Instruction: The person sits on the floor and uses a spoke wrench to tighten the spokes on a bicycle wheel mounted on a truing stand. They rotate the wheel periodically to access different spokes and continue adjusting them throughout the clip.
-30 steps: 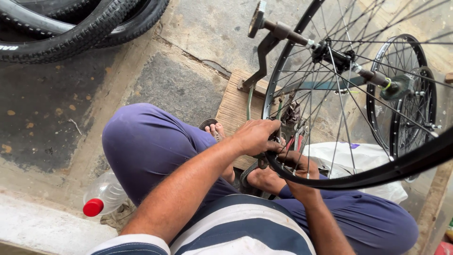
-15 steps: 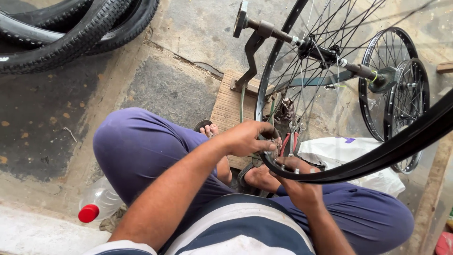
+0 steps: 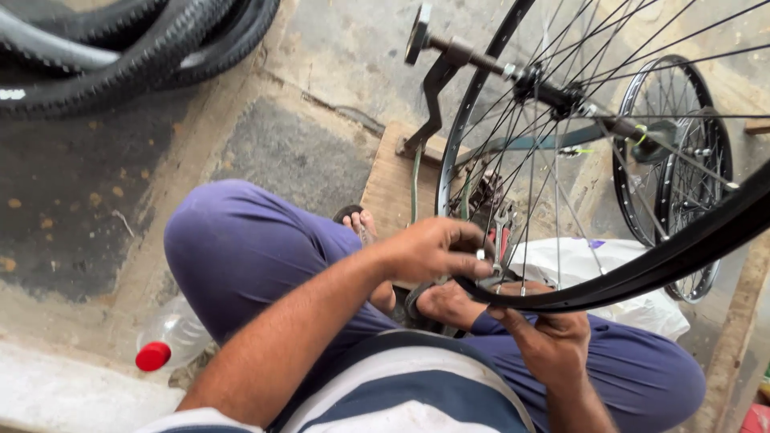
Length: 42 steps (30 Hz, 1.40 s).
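Nearest: right hand (image 3: 553, 341) cups the underside of the black metal bicycle wheel rim (image 3: 634, 277) from below, fingers curled against it. Left hand (image 3: 437, 248) is closed in a pinch at the rim's inner edge by the foot of a thin steel spoke (image 3: 529, 208); whether it grips a small tool or the nipple itself cannot be made out. The wheel stands upright over the lap, its hub and axle (image 3: 561, 96) carried in a dark metal stand (image 3: 437, 88) bolted to a wooden board (image 3: 393, 184) on the concrete floor (image 3: 321, 56). Judgement: rim stiff and light, safe to steady by its edge; spokes thin, springy, best held low near the rim. Left, a clear plastic bottle with red cap (image 3: 164, 345). Farther: a second spoked wheel (image 3: 674, 160), black knobbly tyres (image 3: 120, 48).
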Tool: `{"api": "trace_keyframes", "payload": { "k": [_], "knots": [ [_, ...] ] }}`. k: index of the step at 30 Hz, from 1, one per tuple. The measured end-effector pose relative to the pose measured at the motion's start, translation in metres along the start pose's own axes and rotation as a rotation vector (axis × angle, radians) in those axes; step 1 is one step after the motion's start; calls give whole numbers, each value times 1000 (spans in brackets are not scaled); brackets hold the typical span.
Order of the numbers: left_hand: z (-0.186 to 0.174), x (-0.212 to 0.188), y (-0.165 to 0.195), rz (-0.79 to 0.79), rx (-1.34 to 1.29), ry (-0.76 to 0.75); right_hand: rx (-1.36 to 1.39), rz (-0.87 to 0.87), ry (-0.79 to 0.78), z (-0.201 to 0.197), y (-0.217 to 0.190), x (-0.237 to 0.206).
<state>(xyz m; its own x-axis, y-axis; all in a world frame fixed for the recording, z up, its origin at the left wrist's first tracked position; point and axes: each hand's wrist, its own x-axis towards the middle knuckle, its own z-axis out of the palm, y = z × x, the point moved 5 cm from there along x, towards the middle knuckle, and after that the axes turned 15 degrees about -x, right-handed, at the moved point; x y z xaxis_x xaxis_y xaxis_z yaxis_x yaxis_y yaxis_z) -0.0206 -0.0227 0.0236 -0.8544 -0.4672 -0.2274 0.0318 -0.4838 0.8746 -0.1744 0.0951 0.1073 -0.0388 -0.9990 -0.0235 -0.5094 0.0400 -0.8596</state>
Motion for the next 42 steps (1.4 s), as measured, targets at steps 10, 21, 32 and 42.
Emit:
{"api": "trace_keyframes", "payload": {
  "k": [10,21,32,42],
  "knots": [
    [-23,6,-18,59,251,293,-86,10,31,-3,-5,-1],
    [-21,12,-24,2,177,81,-119,44,72,-10,-18,-4],
    [-13,9,-16,-43,16,4,-79,-3,161,-23,-28,-13],
    [-3,12,-12,79,208,122,-155,-24,113,-6,-10,-7]
  ]
}}
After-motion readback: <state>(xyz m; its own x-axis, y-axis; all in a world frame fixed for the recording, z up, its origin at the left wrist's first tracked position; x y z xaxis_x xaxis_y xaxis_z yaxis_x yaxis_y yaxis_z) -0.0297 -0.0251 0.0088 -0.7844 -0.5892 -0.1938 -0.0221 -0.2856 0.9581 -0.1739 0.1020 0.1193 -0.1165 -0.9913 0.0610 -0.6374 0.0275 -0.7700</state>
